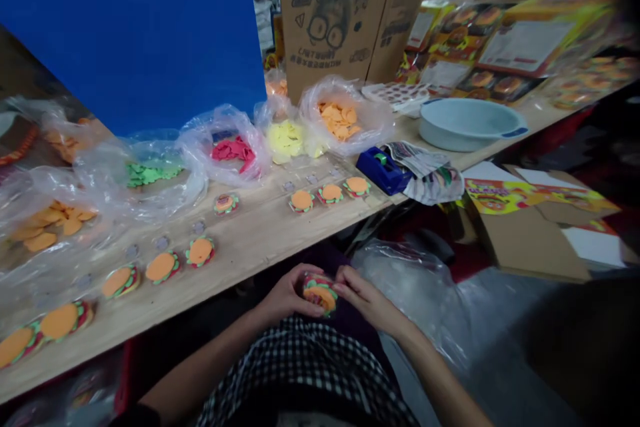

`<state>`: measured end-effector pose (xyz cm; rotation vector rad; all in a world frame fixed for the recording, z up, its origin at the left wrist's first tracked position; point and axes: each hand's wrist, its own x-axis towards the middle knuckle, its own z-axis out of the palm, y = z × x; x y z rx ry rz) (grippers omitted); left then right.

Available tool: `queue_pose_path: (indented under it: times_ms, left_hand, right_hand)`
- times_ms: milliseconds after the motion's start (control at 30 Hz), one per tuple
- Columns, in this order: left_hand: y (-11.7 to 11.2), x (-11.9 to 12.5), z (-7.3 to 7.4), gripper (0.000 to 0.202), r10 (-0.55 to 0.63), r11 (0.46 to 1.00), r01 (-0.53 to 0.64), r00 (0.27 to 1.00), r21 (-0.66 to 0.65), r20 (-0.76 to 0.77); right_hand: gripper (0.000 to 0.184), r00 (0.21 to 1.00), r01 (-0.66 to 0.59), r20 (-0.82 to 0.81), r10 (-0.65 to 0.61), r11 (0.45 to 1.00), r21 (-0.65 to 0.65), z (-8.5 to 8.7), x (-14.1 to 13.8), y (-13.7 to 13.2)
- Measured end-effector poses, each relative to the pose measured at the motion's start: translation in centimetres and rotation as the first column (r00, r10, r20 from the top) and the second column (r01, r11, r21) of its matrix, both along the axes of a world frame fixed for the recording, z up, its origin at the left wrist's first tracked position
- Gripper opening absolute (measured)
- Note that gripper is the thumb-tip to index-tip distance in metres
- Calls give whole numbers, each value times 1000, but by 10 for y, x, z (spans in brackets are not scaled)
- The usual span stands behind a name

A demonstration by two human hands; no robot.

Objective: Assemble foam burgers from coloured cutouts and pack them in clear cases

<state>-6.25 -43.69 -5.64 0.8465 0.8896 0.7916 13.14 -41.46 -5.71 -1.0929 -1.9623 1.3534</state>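
Over my lap, my left hand (pixel 295 293) is curled around a small burger-shaped piece (pixel 321 295) in what looks like a clear pack, with orange, green and red layers. The fingertips of my right hand (pixel 363 297) pinch the right edge of the same piece. On the wooden table (pixel 260 230) in front of me sit several similar burger pieces with orange rounds on top, such as one (pixel 161 267) at left and one (pixel 331 194) nearer the middle. A single packed burger (pixel 227 203) lies between these groups.
Plastic bags hold green pieces (pixel 153 173), pink pieces (pixel 235 150), yellow pieces (pixel 286 139) and orange rounds (pixel 340 120). A blue tape dispenser (pixel 383 171) and a pale blue basin (pixel 470 123) stand to the right. Below them is an open carton (pixel 535 240). A large cardboard box (pixel 335 20) stands behind.
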Motion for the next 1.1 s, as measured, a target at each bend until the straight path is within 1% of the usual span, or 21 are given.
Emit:
queue_pose_path:
  times_ms: [133,200,267,333,400,467,600,667,800,867,967,1100]
  left_hand:
    - [-35,-4,-29,58,-88,995,84,993,-58,-77]
    - [-48,-7,-35,49,-159,987,155,968,-35,-193]
    - [-53,-12,-33,41,-198,968,239,913,75,-357]
    - [-50,-16,-25,30,-192,919,327,859,220,-475]
    - [-43,-18,-16,21,-187,863,394,832,318,-522]
    - [-38,-17,-11,23,-187,828,425,824,364,-535]
    - [-39,-11,-12,24,-135,784,452,792,424,-595]
    - [-42,-9,-15,25,-123,784,453,784,424,-609]
    - [-49,-8,-22,27,-142,835,412,802,366,-580]
    - [-52,-8,-25,27,-145,850,399,805,344,-575]
    - [-55,-7,-29,26,-149,846,408,799,342,-583]
    - [-59,-6,-30,25,-147,821,440,779,364,-610]
  right_hand:
    - [21,984,-128,119,130,992,-22,-20,-2,-31]
    - [20,978,-158,130,165,985,-64,-30,-3,-46]
    - [20,978,-152,130,164,984,-95,-36,-3,-56]
    - [19,980,-139,127,152,984,-109,-38,-3,-62]
    - [18,982,-133,121,146,985,-111,-37,-3,-64]
    - [18,984,-129,111,141,985,-111,-36,-3,-65]
    - [19,985,-112,117,123,989,-102,-37,-5,-69]
    - [20,986,-101,120,114,989,-109,-40,-6,-72]
    - [22,989,-101,95,114,987,-128,-48,-7,-76]
    - [23,990,-97,87,109,986,-136,-51,-7,-78]
    - [24,991,-97,83,109,986,-134,-53,-7,-82]
    - [24,988,-112,89,123,987,-116,-52,-7,-86]
